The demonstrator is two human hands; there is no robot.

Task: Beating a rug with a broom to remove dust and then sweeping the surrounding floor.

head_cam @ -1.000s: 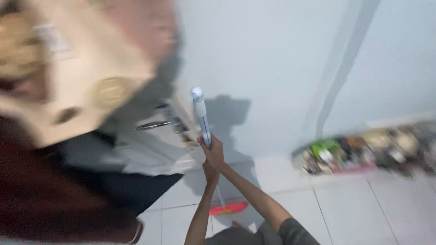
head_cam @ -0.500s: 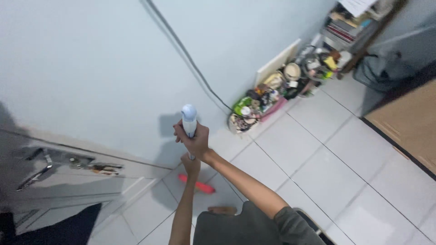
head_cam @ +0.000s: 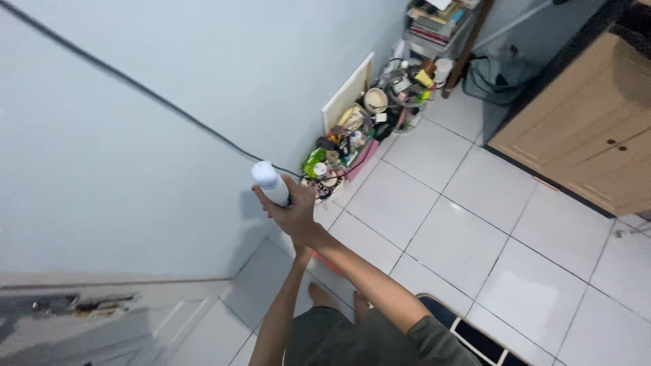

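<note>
Nearest, bare feet [head_cam: 337,299] on white tiled floor [head_cam: 475,244], dark mat [head_cam: 468,332] beside. Right hand [head_cam: 293,215] wrapped round white broom handle [head_cam: 270,183] near top, steadying upright; left hand [head_cam: 302,255] lower, grip hidden, cannot tell. Farther: clutter pile [head_cam: 346,146] along wall, wooden cabinet [head_cam: 590,135].

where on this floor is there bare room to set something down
Bare white tiles lie between the wooden cabinet and the clutter pile along the wall. It is crowded by that pile, the shelf, and the dark mat near the feet.
</note>
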